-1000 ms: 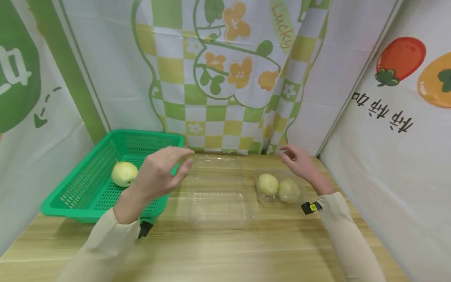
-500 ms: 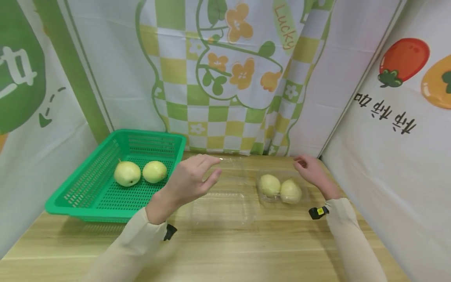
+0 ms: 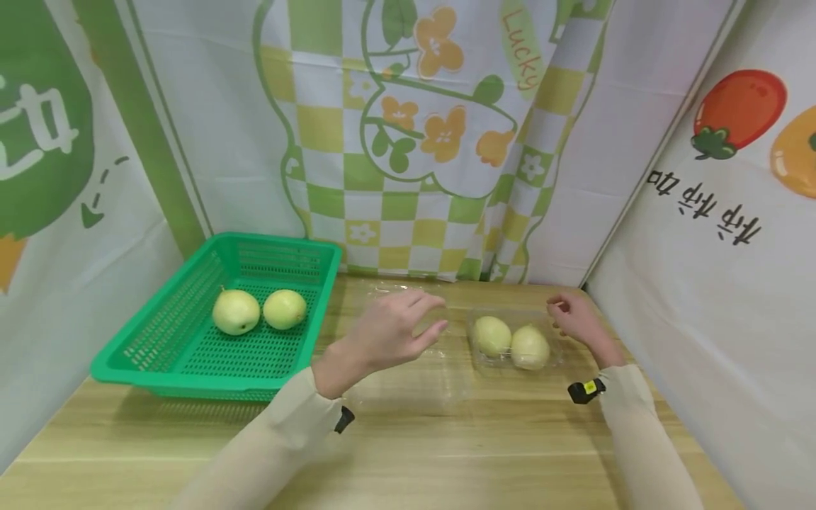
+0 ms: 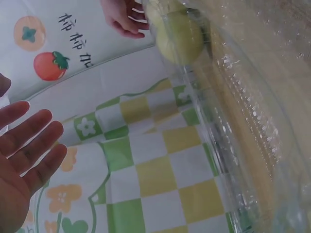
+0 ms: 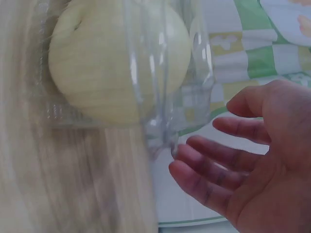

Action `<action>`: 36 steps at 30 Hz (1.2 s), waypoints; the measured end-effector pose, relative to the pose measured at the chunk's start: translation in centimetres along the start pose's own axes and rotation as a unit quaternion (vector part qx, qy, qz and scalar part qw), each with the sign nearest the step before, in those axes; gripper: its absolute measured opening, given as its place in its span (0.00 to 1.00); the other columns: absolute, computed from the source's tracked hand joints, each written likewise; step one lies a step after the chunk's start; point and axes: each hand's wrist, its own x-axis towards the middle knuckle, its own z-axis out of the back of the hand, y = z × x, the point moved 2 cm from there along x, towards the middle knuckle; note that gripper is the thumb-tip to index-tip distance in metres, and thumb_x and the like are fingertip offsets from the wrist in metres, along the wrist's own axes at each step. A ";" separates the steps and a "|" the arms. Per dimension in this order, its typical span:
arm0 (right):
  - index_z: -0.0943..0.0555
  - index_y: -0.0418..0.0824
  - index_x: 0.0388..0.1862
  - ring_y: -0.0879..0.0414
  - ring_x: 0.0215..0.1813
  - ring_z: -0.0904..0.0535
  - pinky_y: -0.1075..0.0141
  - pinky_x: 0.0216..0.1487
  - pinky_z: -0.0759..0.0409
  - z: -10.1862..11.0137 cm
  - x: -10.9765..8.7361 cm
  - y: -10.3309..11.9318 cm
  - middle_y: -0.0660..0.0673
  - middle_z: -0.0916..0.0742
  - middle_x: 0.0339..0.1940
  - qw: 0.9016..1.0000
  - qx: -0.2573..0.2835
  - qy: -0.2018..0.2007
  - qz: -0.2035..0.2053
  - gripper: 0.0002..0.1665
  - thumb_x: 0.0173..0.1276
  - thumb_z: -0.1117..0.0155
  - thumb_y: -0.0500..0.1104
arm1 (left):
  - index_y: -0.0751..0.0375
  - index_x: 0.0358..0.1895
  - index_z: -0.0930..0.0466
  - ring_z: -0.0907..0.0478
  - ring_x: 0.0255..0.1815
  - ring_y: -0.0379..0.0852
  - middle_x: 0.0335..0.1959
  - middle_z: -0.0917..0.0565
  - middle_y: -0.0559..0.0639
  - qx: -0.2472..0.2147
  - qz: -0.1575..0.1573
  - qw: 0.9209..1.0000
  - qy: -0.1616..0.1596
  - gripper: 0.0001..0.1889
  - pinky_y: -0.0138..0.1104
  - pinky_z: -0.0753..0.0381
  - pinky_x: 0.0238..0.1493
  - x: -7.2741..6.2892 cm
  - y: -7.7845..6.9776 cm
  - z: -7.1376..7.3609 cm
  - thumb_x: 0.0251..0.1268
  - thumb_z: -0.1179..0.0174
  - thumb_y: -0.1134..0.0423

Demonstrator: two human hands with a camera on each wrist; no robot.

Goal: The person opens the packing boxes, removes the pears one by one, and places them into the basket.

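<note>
My left hand [image 3: 395,333] hovers over an opened transparent plastic clamshell box [image 3: 411,386], fingers loosely bent and holding nothing; the left wrist view shows that hand [image 4: 29,165] with its fingers spread. To the right, a second transparent clamshell box [image 3: 554,354] contains two pale yellow-green pears, the left pear [image 3: 492,336] beside the right pear [image 3: 530,348]. Beyond its right back corner is my right hand [image 3: 576,319]. Seen from the right wrist, that hand [image 5: 272,155] has relaxed fingers, tips close to the box's edge, with nothing in them.
A green plastic basket [image 3: 185,382] stands on the left of the wooden table [image 3: 446,453], two more pears [image 3: 236,312] inside it. Behind the table hangs a checkered curtain [image 3: 382,212], and white printed sheets [image 3: 720,297] enclose the sides.
My left hand has moved right, from beside the basket to over the opened box, uncovering the basket's second pear. My right hand has shifted slightly right and down; the view has turned a little left.
</note>
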 end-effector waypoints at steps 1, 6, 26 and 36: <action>0.29 0.27 0.62 0.43 0.39 0.15 0.55 0.33 0.13 0.0 -0.1 -0.2 0.23 0.19 0.53 1.000 0.011 0.005 -0.003 0.25 0.78 0.54 0.45 | 0.60 0.50 0.17 0.14 0.43 0.44 0.43 0.12 0.49 -0.003 0.002 1.000 0.011 0.14 0.34 0.14 0.46 0.1 0.0 -0.3 0.66 0.39 0.56; 0.31 0.27 0.64 0.45 0.40 0.14 0.51 0.37 0.13 -0.1 -0.4 -1.0 0.23 0.19 0.52 0.998 0.056 0.012 -0.006 0.26 0.78 0.55 0.45 | 0.60 0.54 0.18 0.15 0.48 0.45 0.48 0.13 0.50 -0.014 0.017 0.997 0.076 0.18 0.36 0.15 0.52 0.9 -0.5 -1.6 0.70 0.42 0.53; 0.31 0.23 0.65 0.57 0.40 0.16 0.59 0.38 0.13 0.0 -1.5 -3.4 0.25 0.18 0.52 0.989 0.090 0.104 -0.051 0.28 0.80 0.54 0.46 | 0.51 0.63 0.25 0.18 0.50 0.43 0.56 0.18 0.48 0.031 0.023 0.955 0.296 0.24 0.36 0.14 0.45 6.9 -2.6 -7.3 0.74 0.52 0.42; 0.32 0.22 0.65 0.56 0.41 0.18 0.57 0.40 0.12 -0.2 -2.0 -3.8 0.31 0.17 0.49 0.986 0.106 0.120 -0.055 0.29 0.79 0.52 0.46 | 0.48 0.66 0.28 0.20 0.52 0.41 0.57 0.19 0.45 0.060 0.027 0.937 0.343 0.24 0.34 0.16 0.47 8.2 -4.0 -10.2 0.73 0.49 0.42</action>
